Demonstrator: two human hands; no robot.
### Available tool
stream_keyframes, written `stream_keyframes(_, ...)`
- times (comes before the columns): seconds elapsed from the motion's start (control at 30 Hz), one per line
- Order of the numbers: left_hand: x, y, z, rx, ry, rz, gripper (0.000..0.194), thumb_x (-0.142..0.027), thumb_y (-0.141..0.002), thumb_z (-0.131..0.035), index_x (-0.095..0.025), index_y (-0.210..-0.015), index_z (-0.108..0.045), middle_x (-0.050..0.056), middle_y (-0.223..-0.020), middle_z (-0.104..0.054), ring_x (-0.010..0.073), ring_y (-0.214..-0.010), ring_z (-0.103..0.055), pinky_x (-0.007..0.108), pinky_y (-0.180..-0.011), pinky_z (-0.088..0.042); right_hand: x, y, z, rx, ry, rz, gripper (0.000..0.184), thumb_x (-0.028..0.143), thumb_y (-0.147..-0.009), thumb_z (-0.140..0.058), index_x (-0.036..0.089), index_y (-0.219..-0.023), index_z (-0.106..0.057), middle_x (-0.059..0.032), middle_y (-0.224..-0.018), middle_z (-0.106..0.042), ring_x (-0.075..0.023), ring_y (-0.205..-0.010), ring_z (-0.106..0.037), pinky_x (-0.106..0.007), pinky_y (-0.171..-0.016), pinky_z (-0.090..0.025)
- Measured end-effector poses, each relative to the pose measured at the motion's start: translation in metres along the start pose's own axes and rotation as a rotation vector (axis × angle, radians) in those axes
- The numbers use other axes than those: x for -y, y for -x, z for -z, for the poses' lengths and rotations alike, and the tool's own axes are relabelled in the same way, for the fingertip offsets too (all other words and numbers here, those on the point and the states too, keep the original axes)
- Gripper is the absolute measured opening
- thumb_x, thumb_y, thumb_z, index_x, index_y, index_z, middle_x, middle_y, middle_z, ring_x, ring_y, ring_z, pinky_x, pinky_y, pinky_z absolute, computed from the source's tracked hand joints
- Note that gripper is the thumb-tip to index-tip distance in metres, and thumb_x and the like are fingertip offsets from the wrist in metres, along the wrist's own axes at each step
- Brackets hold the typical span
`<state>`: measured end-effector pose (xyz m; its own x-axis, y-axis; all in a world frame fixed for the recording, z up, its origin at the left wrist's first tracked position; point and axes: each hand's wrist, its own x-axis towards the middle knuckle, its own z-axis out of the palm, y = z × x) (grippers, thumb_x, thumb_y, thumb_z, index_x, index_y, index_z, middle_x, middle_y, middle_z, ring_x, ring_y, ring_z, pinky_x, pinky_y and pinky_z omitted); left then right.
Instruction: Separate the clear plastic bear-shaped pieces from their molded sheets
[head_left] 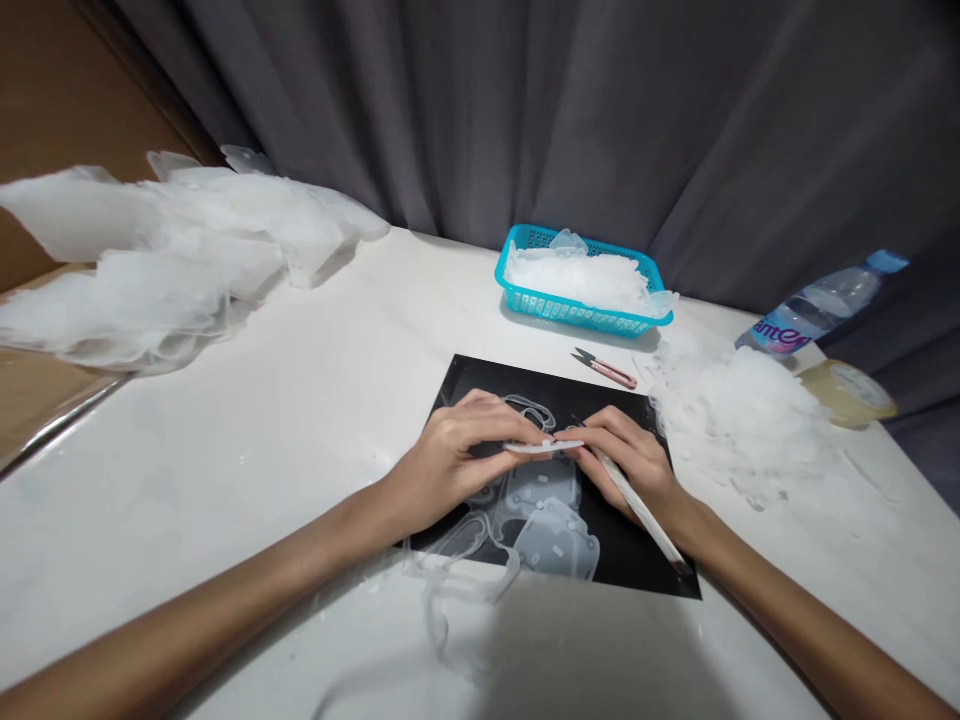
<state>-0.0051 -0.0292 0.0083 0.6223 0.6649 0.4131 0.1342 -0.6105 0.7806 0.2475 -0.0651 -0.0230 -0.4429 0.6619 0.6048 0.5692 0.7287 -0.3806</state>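
Above a black mat [630,565], a thin translucent white plastic piece [544,447] is seen nearly edge-on. My left hand [454,450] is closed, pinching its left part between thumb and fingers. My right hand [637,455] touches the piece's right end with its fingertips and also grips a white pen-like tool [637,510]; the tool's working tip is hard to make out. Below my hands, similar flat translucent pieces [559,540] with small holes and slots lie overlapping on the mat. Thin clear offcut strips [469,540] curl beside them and over the mat's front edge.
Behind the mat stand a blue basket [585,318] of translucent pieces and pink thread snips [607,370]. Right are a heap of clear scraps [750,410], a tape roll [847,392] and a water bottle [817,308]. A large pile of translucent sheets [187,240] lies left, near cardboard.
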Motion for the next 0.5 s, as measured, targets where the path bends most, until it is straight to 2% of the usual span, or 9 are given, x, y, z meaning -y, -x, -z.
stream_keyframes(0.07, -0.0021, -0.0006, -0.0011, -0.031, 0.004, 0.059, 0.007, -0.024, -0.097, -0.073, -0.022, -0.101, -0.079, 0.002, -0.098, -0.081, 0.0183, -0.091, -0.071, 0.033, -0.091, -0.049, 0.0, -0.0005, -0.0001, -0.003, 0.002, -0.003, 0.022, 0.013, -0.1, -0.06, 0.022, -0.12, -0.066, -0.0054, -0.091, -0.062, -0.0175, -0.08, -0.06, -0.03, -0.069, -0.053)
stream_keyframes(0.13, -0.0041, -0.0018, -0.002, -0.068, 0.029, 0.179, 0.01, -0.03, -0.096, -0.074, -0.021, -0.097, -0.077, 0.002, -0.093, -0.079, 0.0171, -0.086, -0.069, 0.03, -0.083, -0.05, -0.0005, -0.0009, -0.0007, 0.008, 0.003, -0.026, 0.018, 0.019, -0.1, -0.063, 0.021, -0.117, -0.066, -0.0053, -0.09, -0.061, -0.0186, -0.081, -0.06, -0.031, -0.068, -0.052)
stream_keyframes(0.27, -0.0033, -0.0053, -0.002, -0.053, 0.246, 0.39, 0.02, -0.037, -0.096, -0.072, -0.018, -0.091, -0.067, 0.0, -0.088, -0.07, 0.0141, -0.08, -0.063, 0.025, -0.073, -0.048, -0.0008, -0.0023, -0.0022, -0.003, -0.027, -0.062, 0.012, 0.019, -0.101, -0.062, 0.022, -0.111, -0.066, -0.0049, -0.089, -0.06, -0.0189, -0.081, -0.058, -0.034, -0.071, -0.052)
stream_keyframes(0.4, -0.001, -0.007, -0.0026, 0.014, 0.467, 0.461, 0.026, -0.035, -0.092, -0.076, -0.021, -0.097, -0.055, -0.004, -0.081, -0.065, 0.0115, -0.072, -0.06, 0.022, -0.067, -0.047, 0.003, -0.0048, -0.0024, -0.044, -0.07, -0.076, 0.01, 0.016, -0.101, -0.062, 0.022, -0.107, -0.067, -0.0038, -0.086, -0.061, -0.0181, -0.079, -0.058, -0.034, -0.071, -0.051)
stream_keyframes(0.5, -0.0022, -0.007, -0.0051, 0.08, 0.391, 0.453, 0.026, -0.038, -0.091, -0.076, -0.02, -0.106, -0.065, 0.0, -0.09, -0.068, 0.0134, -0.077, -0.061, 0.024, -0.069, -0.047, 0.0064, -0.0053, -0.0027, -0.037, -0.097, -0.093, 0.008, 0.017, -0.102, -0.061, 0.022, -0.106, -0.067, -0.0037, -0.085, -0.062, -0.0179, -0.079, -0.057, -0.033, -0.071, -0.05)
